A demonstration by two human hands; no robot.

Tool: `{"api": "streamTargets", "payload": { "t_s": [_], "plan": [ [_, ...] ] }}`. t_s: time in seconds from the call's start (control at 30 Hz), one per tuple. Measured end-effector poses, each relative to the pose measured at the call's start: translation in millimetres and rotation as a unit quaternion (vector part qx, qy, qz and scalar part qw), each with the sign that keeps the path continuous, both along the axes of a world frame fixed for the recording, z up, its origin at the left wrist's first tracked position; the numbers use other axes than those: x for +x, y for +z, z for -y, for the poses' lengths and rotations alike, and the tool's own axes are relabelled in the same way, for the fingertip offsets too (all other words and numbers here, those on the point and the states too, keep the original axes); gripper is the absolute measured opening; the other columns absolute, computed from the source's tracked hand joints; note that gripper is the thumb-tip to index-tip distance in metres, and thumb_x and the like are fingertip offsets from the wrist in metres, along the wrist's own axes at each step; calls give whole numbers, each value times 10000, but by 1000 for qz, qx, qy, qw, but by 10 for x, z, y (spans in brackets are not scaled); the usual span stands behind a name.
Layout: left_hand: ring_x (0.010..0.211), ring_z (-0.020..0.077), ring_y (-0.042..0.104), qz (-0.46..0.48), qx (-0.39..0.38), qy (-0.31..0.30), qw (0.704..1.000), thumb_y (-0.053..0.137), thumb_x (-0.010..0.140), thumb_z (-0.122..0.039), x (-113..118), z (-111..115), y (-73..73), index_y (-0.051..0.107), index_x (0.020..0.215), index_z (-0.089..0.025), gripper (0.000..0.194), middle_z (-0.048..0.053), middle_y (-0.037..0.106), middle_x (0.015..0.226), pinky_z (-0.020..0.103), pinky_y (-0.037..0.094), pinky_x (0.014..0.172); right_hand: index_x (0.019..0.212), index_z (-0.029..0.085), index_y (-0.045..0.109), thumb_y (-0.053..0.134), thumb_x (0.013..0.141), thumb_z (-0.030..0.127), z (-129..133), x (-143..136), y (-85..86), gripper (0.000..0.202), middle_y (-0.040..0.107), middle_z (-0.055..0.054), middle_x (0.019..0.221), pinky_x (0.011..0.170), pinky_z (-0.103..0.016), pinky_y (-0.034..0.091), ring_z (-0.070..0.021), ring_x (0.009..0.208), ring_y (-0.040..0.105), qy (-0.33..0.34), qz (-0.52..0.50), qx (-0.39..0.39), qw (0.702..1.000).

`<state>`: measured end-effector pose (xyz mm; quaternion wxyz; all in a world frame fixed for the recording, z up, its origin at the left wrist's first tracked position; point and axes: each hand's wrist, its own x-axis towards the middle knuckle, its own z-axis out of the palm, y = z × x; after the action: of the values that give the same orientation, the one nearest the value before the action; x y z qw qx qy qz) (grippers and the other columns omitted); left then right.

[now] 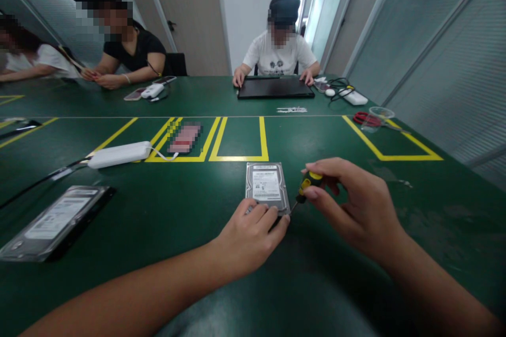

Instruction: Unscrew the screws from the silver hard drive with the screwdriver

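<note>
A silver hard drive with a white label (265,181) lies on the green table (177,284), near the middle of the view. My left hand (253,234) rests over its near edge, the fingers bent and pressed on the drive. Between the thumb and fingers of my right hand (356,200) is a short yellow and black screwdriver (309,184), held tilted. Its thin tip points down at the drive's near right corner; whether it sits in a screw cannot be made out.
Another hard drive (57,221) lies at the left. Behind it are a white power strip (120,154) and a pink phone (185,138). Across the table, one person holds a black panel (275,87); two more sit at the left. A clear cup (373,118) stands at the right.
</note>
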<state>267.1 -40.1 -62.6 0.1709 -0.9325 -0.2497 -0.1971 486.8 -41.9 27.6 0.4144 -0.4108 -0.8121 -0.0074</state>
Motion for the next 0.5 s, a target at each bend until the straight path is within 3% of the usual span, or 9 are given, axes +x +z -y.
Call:
{"api": "streamTargets", "payload": {
  "t_s": [0.17, 0.37, 0.5],
  "plan": [
    [888, 221, 620, -2, -6, 2, 1000, 552, 984, -238, -4, -3, -9, 642, 1225, -188, 262, 68, 675, 1006, 410, 420, 768, 907, 204, 668, 654, 909, 300, -17, -13, 165, 97, 651, -34, 819, 598, -288, 474, -154, 706, 605, 0, 4, 1, 1000],
    [862, 217, 615, 4, -2, 1, 1000, 537, 988, -234, -10, -4, -6, 638, 1232, -189, 268, 63, 675, 1003, 412, 421, 762, 879, 226, 686, 707, 871, 330, -62, 1, 416, 106, 679, -5, 784, 584, -288, 461, -147, 664, 602, 51, 58, -82, 994],
    [878, 222, 621, -2, -3, -1, 1000, 539, 987, -242, -19, -11, -6, 632, 1239, -181, 275, 70, 677, 1017, 413, 426, 769, 853, 253, 688, 729, 852, 388, -93, 20, 492, 142, 698, 10, 775, 558, -287, 457, -146, 645, 602, 66, 57, -145, 986]
  ]
}}
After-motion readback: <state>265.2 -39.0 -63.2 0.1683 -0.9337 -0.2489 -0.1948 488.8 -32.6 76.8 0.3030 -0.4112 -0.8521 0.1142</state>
